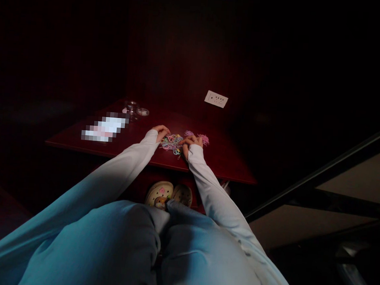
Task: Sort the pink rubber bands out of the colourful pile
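Observation:
A heap of small, multicoloured hair ties (171, 143) lies near the front edge of a dark red table (133, 144). At the heap's left side rests my left hand (161, 132), its fingers stretched and slightly bent over the edge of the hair ties. My right hand (191, 143) is at the right side, fingers drawn together in a pinch; whatever is between them is too small to make out. Just beyond the right hand sit a pink bundle of thin strands (204, 139) and a smaller purple bundle (188, 133).
A clear jar (131, 109) stands at the back left with a round clear lid (143, 112) beside it. A bright, pixelated flat object (105, 128) lies on the left. A white socket plate (216, 99) is on the wall. Below the table edge are cream clogs (159, 192).

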`<state>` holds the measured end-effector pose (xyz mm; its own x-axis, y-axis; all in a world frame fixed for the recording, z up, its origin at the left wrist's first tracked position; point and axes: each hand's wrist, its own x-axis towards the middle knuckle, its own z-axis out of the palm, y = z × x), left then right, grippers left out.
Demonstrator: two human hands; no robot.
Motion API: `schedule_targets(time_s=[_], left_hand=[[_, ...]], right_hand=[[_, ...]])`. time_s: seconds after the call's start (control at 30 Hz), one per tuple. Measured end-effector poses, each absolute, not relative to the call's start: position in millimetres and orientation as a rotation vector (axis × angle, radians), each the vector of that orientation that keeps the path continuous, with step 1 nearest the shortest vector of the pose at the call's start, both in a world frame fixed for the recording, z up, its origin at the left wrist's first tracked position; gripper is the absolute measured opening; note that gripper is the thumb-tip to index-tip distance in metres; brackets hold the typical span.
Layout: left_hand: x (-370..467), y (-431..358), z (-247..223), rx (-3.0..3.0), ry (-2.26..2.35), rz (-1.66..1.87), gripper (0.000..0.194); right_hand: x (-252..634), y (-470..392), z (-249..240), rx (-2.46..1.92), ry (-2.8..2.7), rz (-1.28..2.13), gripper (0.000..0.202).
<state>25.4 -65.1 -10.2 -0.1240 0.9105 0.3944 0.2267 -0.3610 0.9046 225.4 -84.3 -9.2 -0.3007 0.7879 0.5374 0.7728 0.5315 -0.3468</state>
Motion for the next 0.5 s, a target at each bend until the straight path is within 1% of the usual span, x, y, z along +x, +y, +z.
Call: schedule_targets(time_s=[0.1, 0.23, 0.5], left_hand=[[27.3, -67.2, -12.3, 1.786, 1.337, 1.480, 0.010], [31.7, -70.0, -18.8, 2.096, 1.207, 1.383, 0.016], [32.9, -51.4, -30.1, 2.038, 1.411, 1.391, 0.015]], right_hand=[[224.8, -85.6, -8.3, -1.281, -2.108, 0.029, 0.027], [224.5, -86.6, -7.1, -1.318, -2.132, 0.028, 0.026], [224.4, -82.2, -10.4, -1.323, -2.100, 0.032, 0.028]])
